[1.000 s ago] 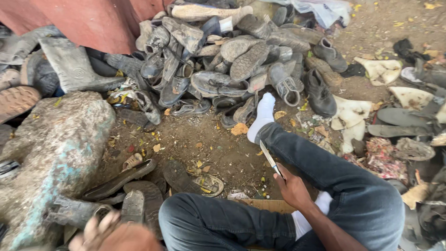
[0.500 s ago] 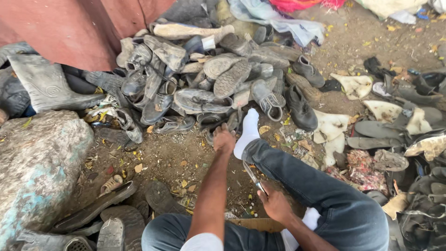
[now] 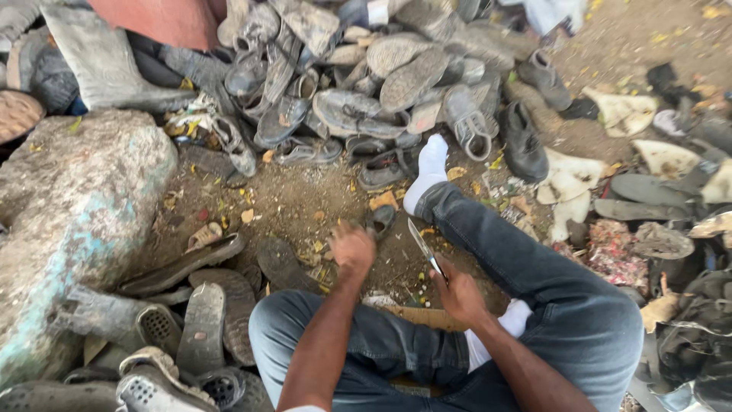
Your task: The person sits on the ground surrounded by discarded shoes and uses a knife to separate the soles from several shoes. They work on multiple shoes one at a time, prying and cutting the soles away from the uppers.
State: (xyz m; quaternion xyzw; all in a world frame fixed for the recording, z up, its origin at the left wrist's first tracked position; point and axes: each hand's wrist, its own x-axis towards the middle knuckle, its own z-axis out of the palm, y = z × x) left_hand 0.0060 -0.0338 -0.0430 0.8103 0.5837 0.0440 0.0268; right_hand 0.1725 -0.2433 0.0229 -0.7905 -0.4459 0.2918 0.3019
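A: Ground position. Person seated on bare dirt, jeans, white sock [image 3: 431, 164] on the outstretched leg. Where are the hands?

B: Right hand [image 3: 460, 292] clenched round the handle of a knife [image 3: 424, 248], blade angled up and away toward the sock. Thin, pale blade, dark at the grip. It sits just inside the right knee, above the dirt.

A: Left?

B: Left hand [image 3: 352, 248] reached forward, low over the ground, fingers curled. Blurred; cannot tell whether it grasps anything. Nearest things: a small dark shoe piece [image 3: 380, 221] just beyond it, and a dark worn sole [image 3: 284, 265] just to its left.

A: Packaging, labels, signs?

B: Little. A flat piece of brown cardboard [image 3: 419, 314] under the legs, between the thighs. A small white rectangular tag [image 3: 377, 12] at the top edge among the shoes. Too small to make out more.

A: Surroundings?

B: Heap of grey, dusty old shoes [image 3: 358, 84] across the top, soles up or sideways. A grey rubber boot [image 3: 103, 65] at upper left. Large rough stone [image 3: 72, 206] on the left with pale turquoise smears. Loose soles and perforated clogs [image 3: 171, 336] at lower left. White scraps [image 3: 568, 179] and flat dark soles on the right.
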